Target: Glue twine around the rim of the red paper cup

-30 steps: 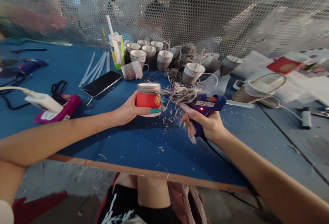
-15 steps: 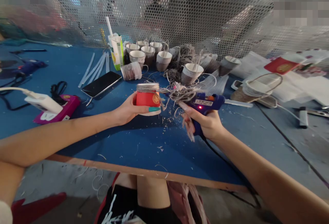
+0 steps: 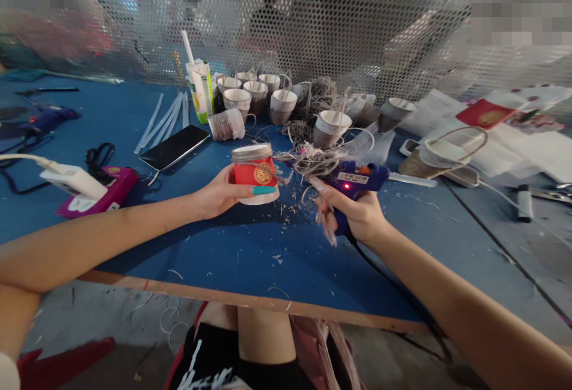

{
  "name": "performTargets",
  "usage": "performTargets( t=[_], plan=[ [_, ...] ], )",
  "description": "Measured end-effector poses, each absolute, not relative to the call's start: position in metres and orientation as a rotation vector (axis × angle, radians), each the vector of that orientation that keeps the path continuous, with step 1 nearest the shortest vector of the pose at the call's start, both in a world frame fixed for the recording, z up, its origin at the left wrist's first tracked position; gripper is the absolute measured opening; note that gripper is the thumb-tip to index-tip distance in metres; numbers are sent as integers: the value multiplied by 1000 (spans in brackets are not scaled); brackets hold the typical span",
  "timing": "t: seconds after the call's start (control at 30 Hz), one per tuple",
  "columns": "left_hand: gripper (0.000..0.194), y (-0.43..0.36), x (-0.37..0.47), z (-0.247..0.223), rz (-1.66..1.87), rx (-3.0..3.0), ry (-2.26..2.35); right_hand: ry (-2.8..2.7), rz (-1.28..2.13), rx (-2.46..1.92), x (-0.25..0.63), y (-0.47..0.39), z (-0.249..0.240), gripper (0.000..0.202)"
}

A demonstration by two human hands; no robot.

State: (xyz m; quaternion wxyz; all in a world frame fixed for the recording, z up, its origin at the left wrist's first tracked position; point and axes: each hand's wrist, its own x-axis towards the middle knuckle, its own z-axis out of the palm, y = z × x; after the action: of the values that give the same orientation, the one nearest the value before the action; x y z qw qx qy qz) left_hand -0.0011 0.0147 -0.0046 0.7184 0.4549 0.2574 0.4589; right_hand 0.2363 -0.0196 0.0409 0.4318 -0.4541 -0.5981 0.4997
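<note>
My left hand (image 3: 218,193) is closed around a paper cup (image 3: 254,170) wrapped with a red band that bears a gold emblem. Grey cord is wound about the cup's upper end, and a strand of it crosses the red band. In my right hand (image 3: 365,216) is a blue hot glue gun (image 3: 365,178), its red light lit and a clear glue stick (image 3: 413,180) sticking out of its back. A tangled bundle of grey cord (image 3: 315,163) hangs at my right fingers and hides the gun's nozzle. From this bundle the cord runs to the cup.
Several cord-wrapped cups (image 3: 283,107) stand at the back before a perforated metal screen (image 3: 313,26). A phone (image 3: 175,148), loose glue sticks (image 3: 161,123), a drink carton (image 3: 201,92) and a pink power strip (image 3: 120,184) lie left. A cord-wrapped basket (image 3: 447,154) is right.
My left hand has turned and tilted the cup, so its emblem faces me more. A strand of cord now lies across the red band. My right hand has barely moved.
</note>
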Motion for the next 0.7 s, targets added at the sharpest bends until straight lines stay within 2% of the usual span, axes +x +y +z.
performTargets(
  t=[0.47,0.7],
  plan=[
    [58,15,-1,-5,1033,1002,593,-1478,1261,-1126,239,-20,40,55],
    [48,13,1,0,1015,998,493,-1461,1288,-1139,238,-22,42,54]
  ],
)
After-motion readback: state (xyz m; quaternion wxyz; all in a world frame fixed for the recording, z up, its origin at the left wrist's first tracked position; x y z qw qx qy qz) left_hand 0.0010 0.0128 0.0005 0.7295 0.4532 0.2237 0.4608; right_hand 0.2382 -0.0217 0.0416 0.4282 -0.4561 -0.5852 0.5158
